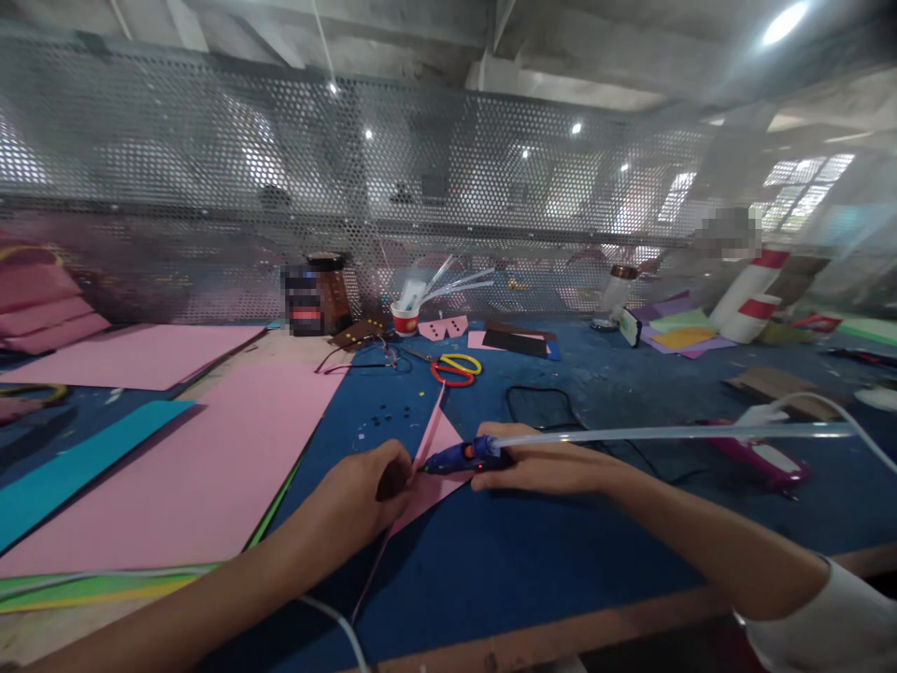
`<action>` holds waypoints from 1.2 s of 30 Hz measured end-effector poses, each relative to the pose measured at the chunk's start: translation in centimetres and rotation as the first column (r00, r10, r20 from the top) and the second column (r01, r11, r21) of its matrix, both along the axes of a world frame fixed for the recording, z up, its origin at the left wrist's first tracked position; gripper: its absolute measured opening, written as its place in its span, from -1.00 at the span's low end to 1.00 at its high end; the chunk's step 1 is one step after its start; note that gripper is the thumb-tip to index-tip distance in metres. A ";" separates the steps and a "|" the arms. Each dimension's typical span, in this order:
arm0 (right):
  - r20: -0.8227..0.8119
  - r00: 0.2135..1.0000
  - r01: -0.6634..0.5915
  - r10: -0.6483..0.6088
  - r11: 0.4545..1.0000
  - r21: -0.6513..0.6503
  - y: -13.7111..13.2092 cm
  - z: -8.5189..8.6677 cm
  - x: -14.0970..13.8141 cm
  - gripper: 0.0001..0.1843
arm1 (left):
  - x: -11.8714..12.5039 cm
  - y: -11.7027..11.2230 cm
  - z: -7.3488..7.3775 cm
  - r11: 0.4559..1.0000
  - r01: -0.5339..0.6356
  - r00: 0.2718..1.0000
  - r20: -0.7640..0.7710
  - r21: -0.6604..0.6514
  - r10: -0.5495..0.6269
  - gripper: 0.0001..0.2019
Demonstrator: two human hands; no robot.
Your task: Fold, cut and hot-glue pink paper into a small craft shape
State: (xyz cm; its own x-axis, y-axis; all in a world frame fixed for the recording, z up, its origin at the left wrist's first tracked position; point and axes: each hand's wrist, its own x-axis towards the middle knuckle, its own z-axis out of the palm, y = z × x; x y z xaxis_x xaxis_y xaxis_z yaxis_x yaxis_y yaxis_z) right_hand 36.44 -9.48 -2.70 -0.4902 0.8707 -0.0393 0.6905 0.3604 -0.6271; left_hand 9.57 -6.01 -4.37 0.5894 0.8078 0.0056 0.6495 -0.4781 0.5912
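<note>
My left hand (375, 481) pinches the folded edge of a pink paper piece (431, 495), which stands partly raised off the blue tabletop. Wrapped around a blue hot glue gun (459, 456), my right hand (536, 460) holds its nozzle against or very near the paper, close to my left fingertips. A long clear glue stick (665, 434) sticks out of the gun's back toward the right. A small red light glows on the gun's side. Red and yellow handled scissors (455, 368) lie just beyond the paper.
Large pink sheets (231, 458) and a blue strip (91, 458) cover the left side. Glasses (361, 360), a paper cup (405, 318) of glue sticks and a jar (329, 290) stand behind. To the right lie a black cable (539, 391) and a purple power strip (763, 458).
</note>
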 end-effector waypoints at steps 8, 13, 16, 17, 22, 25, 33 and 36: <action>-0.044 0.997 0.061 -0.064 0.997 -0.056 0.0 -0.2 0.4 -0.61 | -0.1 -0.2 0.2 1.000 0.019 1.000 0.004 0.002 -0.019 -0.94; -0.029 0.998 0.053 -0.054 0.997 -0.063 0.3 -0.4 0.4 -0.62 | 0.0 -0.2 0.3 1.000 0.007 1.000 -0.015 -0.006 -0.008 -0.96; -0.022 0.998 0.065 -0.067 0.996 -0.066 0.5 -0.5 0.4 -0.63 | 0.2 -0.2 0.4 1.000 0.005 1.000 -0.018 -0.017 -0.005 -0.95; -0.024 0.997 0.070 -0.071 0.996 -0.064 0.5 -0.4 0.4 -0.64 | 0.2 -0.1 0.4 1.000 0.002 1.000 -0.018 -0.020 -0.002 -0.95; -0.042 0.997 0.071 -0.072 0.997 -0.039 0.5 -0.1 0.1 -0.68 | 0.2 -0.1 0.4 1.000 0.001 1.000 -0.026 -0.008 -0.002 -0.95; -0.069 0.995 0.069 -0.072 0.997 -0.043 0.6 0.1 0.0 -0.67 | 0.3 -0.1 0.4 1.000 0.000 1.000 -0.026 -0.003 -0.001 -0.96; -0.046 0.993 0.109 -0.113 0.991 -0.079 0.8 -0.1 0.0 -0.62 | 0.2 -0.1 0.2 1.000 -0.002 1.000 -0.019 -0.005 0.002 -0.95; -0.011 0.989 0.149 -0.150 0.984 -0.097 0.9 -0.2 0.1 -0.61 | 0.1 -0.2 0.2 1.000 0.004 1.000 -0.009 -0.004 -0.004 -0.95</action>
